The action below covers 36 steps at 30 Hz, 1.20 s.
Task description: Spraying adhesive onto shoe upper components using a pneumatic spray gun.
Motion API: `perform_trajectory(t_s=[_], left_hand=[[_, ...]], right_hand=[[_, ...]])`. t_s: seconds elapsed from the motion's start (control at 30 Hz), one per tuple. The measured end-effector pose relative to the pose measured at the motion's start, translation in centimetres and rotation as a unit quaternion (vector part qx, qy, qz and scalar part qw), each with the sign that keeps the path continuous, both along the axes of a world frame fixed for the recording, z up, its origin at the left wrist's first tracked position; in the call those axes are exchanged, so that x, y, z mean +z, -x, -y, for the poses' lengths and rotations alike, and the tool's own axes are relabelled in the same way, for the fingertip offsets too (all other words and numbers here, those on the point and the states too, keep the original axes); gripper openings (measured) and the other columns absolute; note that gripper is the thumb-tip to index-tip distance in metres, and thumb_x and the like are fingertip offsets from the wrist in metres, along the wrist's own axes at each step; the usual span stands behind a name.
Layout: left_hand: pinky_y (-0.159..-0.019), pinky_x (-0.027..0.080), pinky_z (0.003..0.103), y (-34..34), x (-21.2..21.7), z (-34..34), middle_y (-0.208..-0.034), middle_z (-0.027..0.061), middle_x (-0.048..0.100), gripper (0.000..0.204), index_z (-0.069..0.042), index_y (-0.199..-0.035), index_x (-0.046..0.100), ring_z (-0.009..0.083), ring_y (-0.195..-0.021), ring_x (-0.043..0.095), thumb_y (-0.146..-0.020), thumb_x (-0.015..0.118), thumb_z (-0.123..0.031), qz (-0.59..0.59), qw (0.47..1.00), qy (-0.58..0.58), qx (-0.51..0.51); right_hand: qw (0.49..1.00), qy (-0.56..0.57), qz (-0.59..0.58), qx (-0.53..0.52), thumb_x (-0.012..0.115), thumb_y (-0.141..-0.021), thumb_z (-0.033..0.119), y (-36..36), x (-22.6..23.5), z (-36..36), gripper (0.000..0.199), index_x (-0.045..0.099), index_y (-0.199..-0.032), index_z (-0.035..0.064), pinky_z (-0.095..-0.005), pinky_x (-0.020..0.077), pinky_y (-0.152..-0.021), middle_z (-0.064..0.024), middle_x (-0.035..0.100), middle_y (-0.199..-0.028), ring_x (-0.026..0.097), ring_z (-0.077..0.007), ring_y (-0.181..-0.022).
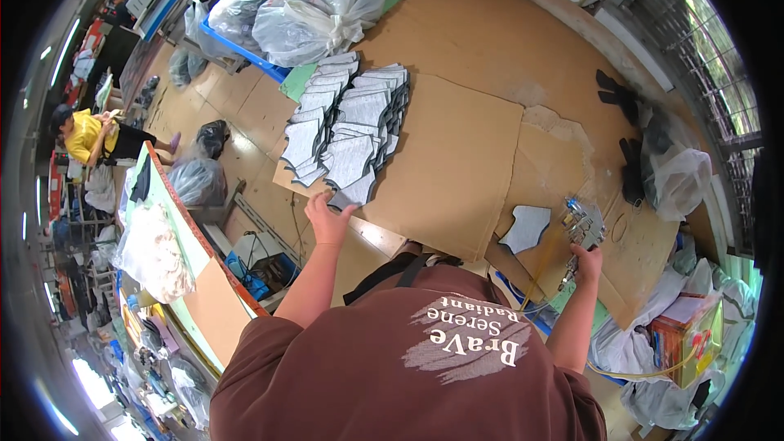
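Note:
My left hand point(328, 220) is at the near end of two overlapping rows of grey cut fabric pieces with dark edges, the left row point(309, 126) and the right row point(365, 118). Its thumb and fingers are apart, beside the nearest grey piece point(353, 190); whether they touch its edge I cannot tell. My right hand point(586, 265) is wrapped round the handle of a silver metal spray gun point(585, 224). Left of the gun, a single grey fabric piece point(525, 229) lies flat on the cardboard.
Brown cardboard point(457, 147) covers the worktable. Dark pieces point(621, 98) and a clear plastic bag point(684, 175) lie on the right. Beyond the rows, stuffed bags point(327, 12) fill a blue crate point(245, 49). A yellowish hose point(637, 375) runs lower right. A person in yellow point(86, 137) sits far left.

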<state>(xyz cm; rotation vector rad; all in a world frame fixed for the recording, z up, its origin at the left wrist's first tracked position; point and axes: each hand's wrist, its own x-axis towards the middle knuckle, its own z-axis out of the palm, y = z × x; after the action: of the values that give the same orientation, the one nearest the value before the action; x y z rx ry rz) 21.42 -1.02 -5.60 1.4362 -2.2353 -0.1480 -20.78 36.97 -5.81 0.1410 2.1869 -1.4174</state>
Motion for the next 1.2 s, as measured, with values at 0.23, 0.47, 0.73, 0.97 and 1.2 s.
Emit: perform_trajectory(t_s=[0.23,0.47,0.73,0.97,1.2], left_hand=[[-0.079,0.044,0.035,0.1,-0.3,1.2,-0.101,0.016,0.051,0.049,0.001,-0.101,0.052,0.0307,-0.093,0.049,-0.061,0.077,-0.011,-0.081,0.984,-0.16,-0.015],[-0.087,0.04,0.038,0.8,-0.7,1.9,-0.117,0.0174,0.041,0.059,0.0,-0.108,0.047,0.0335,-0.102,0.046,-0.058,0.078,-0.01,-0.12,0.982,-0.146,0.028],[-0.097,0.033,0.042,1.2,0.8,0.9,-0.127,0.0225,0.033,0.073,-0.001,-0.116,0.041,0.038,-0.113,0.038,-0.056,0.08,-0.013,-0.024,0.999,-0.042,-0.021],[-0.092,0.039,0.041,1.9,0.7,5.2,-0.124,0.0198,0.042,0.044,-0.003,-0.103,0.054,0.0373,-0.11,0.044,-0.064,0.074,-0.006,-0.067,0.984,-0.067,-0.154],[-0.089,0.039,0.043,4.0,3.5,7.2,-0.119,0.0167,0.046,0.047,-0.004,-0.104,0.055,0.0373,-0.106,0.043,-0.063,0.076,-0.015,0.016,0.98,0.009,-0.198]], right_hand=[[0.984,0.133,0.119,0.0,0.057,-0.07,-0.002,-0.5,1.7,0.8,0.028,0.055,-0.097,-0.0009,-0.027,0.0445,-0.052,-0.0115,0.063,-0.088,0.055,-0.0166,-0.059],[0.966,0.184,0.182,-0.026,0.056,-0.078,0.004,-1.9,3.8,2.0,0.018,0.053,-0.095,0.0019,-0.0257,0.0414,-0.044,-0.0144,0.062,-0.085,0.049,-0.0155,-0.05],[0.97,0.176,0.165,-0.034,0.058,-0.078,0.006,-2.5,3.0,1.7,0.015,0.053,-0.092,0.0045,-0.0261,0.0406,-0.042,-0.012,0.061,-0.08,0.049,-0.0157,-0.049],[0.972,0.156,0.169,-0.044,0.058,-0.078,0.007,-2.7,3.2,2.0,0.015,0.053,-0.092,0.0039,-0.0263,0.0409,-0.042,-0.0121,0.061,-0.08,0.05,-0.0161,-0.05],[0.973,0.157,0.162,-0.045,0.057,-0.079,0.007,-3.0,2.5,1.8,0.016,0.053,-0.094,0.0039,-0.0268,0.0416,-0.042,-0.012,0.061,-0.08,0.05,-0.0165,-0.05]])
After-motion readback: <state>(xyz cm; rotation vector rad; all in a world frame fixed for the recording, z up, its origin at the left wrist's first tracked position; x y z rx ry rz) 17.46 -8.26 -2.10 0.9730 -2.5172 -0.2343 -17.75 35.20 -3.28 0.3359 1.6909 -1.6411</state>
